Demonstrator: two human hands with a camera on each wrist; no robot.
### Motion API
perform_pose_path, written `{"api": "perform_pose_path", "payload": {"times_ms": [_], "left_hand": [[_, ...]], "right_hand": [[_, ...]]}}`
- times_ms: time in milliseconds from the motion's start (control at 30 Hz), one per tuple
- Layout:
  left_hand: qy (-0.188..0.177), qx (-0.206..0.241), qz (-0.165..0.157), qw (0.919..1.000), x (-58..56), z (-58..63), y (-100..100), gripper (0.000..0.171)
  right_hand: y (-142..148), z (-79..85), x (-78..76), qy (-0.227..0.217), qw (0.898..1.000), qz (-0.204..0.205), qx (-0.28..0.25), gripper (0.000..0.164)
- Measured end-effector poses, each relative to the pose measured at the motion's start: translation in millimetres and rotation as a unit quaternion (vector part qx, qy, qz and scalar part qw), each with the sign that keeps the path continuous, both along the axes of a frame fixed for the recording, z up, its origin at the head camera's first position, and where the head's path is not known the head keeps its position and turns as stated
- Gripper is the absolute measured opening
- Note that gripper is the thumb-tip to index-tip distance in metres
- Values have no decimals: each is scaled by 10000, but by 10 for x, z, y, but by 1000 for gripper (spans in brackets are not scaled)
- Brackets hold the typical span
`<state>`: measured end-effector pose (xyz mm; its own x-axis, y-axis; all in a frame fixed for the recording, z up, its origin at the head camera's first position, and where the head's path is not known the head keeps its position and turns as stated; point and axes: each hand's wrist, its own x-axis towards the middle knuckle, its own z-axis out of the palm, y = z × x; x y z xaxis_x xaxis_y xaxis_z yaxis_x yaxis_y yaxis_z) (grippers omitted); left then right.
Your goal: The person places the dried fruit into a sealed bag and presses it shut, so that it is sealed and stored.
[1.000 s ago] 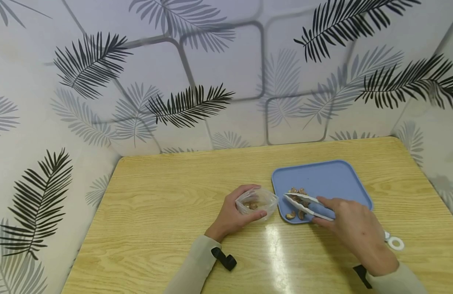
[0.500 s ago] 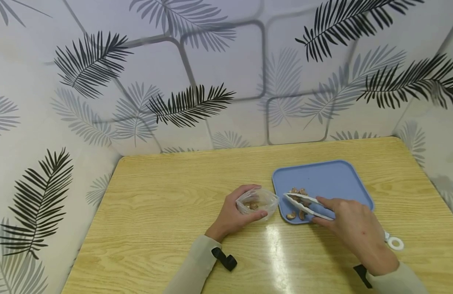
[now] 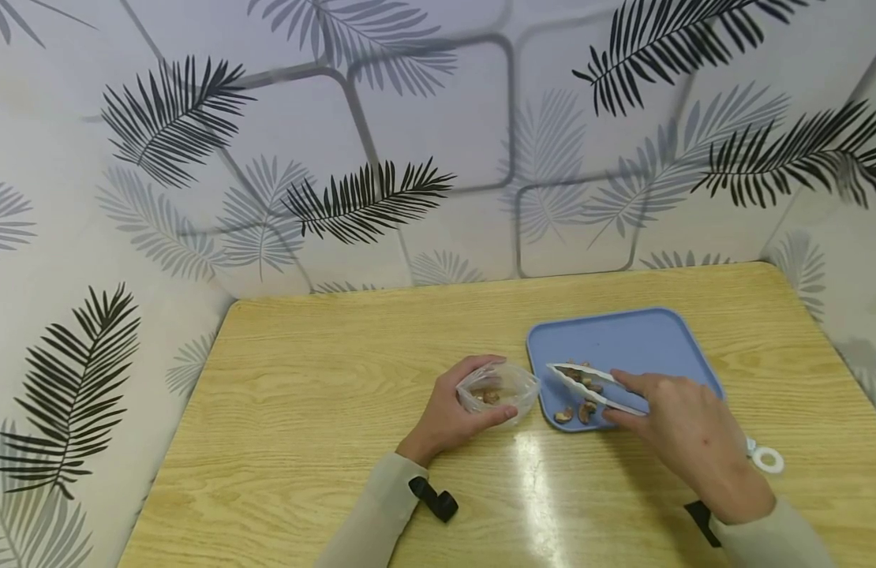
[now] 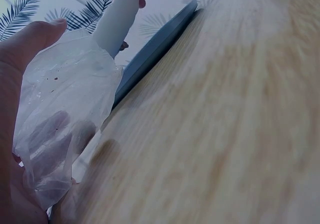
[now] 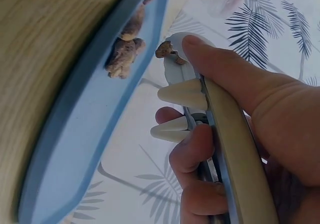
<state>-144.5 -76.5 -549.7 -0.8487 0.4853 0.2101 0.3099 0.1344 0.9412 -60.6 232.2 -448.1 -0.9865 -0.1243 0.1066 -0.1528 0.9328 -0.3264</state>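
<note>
Plain white tongs (image 4: 116,25) in right hand (image 3: 694,438)

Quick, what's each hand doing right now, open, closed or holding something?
Left hand: closed around a clear plastic bag with cashews inside.
Right hand: closed on tongs, over the blue tray.

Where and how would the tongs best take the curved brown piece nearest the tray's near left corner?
Probably around its middle, with the tongs coming steeply from above and slightly from the far side. The curved brown piece lies close to the raised rim on its near side, and another brown piece sits to its right, so a low approach would seem cramped.
</note>
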Motion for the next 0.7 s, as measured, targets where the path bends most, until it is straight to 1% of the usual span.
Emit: {"api": "perform_pose_path", "payload": {"times_ms": [233, 400, 533, 700], "left_hand": [[6, 16, 3, 10000, -6, -10, -7, 68], [49, 11, 13, 10000, -6, -25, -4, 68], [76, -17, 26, 10000, -4, -22, -5, 68], [107, 20, -1, 9999, -12, -20, -1, 68]], "right_hand": [[-5, 80, -27, 290, 9995, 105, 23, 59], [-12, 107, -32, 394, 9991, 126, 79, 59], [-6, 112, -30, 278, 9995, 118, 40, 59], [36, 105, -21, 28, 9999, 102, 84, 61]]}}
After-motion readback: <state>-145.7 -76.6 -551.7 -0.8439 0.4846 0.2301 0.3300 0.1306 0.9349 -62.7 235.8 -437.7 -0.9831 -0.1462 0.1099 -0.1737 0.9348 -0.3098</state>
